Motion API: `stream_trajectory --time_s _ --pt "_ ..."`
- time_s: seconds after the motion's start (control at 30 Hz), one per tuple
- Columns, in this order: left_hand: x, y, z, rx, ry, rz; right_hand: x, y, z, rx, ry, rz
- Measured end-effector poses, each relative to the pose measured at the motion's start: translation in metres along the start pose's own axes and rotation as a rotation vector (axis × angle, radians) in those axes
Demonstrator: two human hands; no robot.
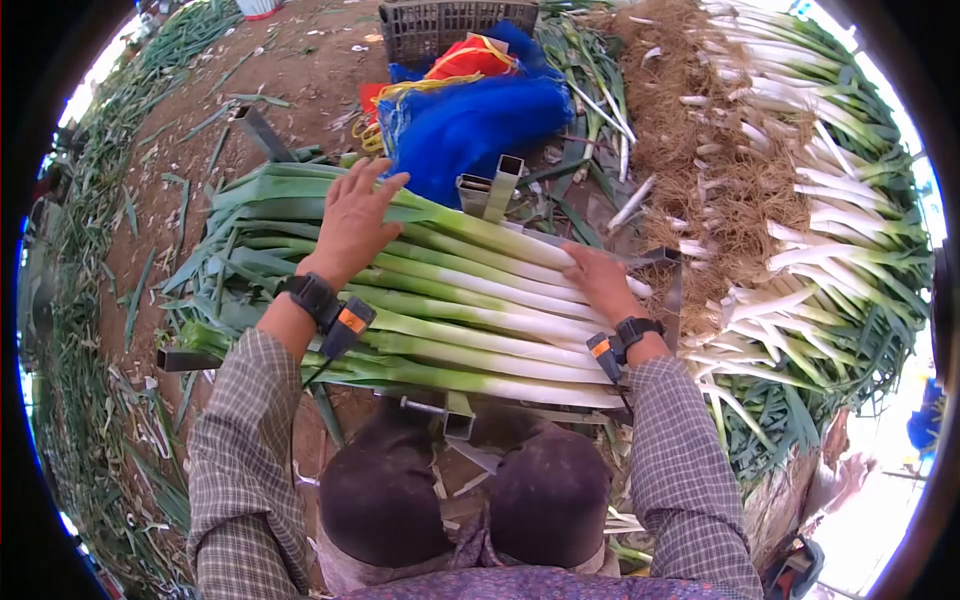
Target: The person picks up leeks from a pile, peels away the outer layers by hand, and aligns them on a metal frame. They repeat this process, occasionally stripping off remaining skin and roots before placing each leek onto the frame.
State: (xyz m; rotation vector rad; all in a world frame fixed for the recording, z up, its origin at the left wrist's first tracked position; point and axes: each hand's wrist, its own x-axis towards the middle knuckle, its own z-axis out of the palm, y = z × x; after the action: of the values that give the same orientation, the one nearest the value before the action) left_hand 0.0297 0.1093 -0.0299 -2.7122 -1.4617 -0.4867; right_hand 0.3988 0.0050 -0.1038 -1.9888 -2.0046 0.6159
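Note:
A row of leeks (480, 300) lies side by side across a metal frame in front of me, white stalks to the right and green leaves to the left. My left hand (355, 215) rests on the leaves at the far side, fingers spread, palm down. At the white ends, my right hand (603, 280) has its fingers bent around the farthest leek (530, 248); its fingertips are partly hidden. Square metal posts (503, 185) of the frame stick up beyond the row. Each wrist wears a black band with a small orange-marked device.
Many more leeks (835, 200) with brown roots (740, 190) are piled along the right. Blue netting (480, 125) and a red bag (470, 57) lie beyond the frame by a dark crate (450, 30). Leaf scraps (90, 330) cover the ground at left.

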Motion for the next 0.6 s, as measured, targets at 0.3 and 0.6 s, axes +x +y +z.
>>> stream_trajectory --time_s 0.3,0.6 --pt "0.030 -0.041 0.059 0.007 -0.367 0.184 -0.006 -0.038 -0.047 0.025 0.094 -0.109" --pt "0.041 -0.044 -0.045 -0.634 -0.239 0.031 -0.331 0.033 -0.239 0.628 0.663 0.589"
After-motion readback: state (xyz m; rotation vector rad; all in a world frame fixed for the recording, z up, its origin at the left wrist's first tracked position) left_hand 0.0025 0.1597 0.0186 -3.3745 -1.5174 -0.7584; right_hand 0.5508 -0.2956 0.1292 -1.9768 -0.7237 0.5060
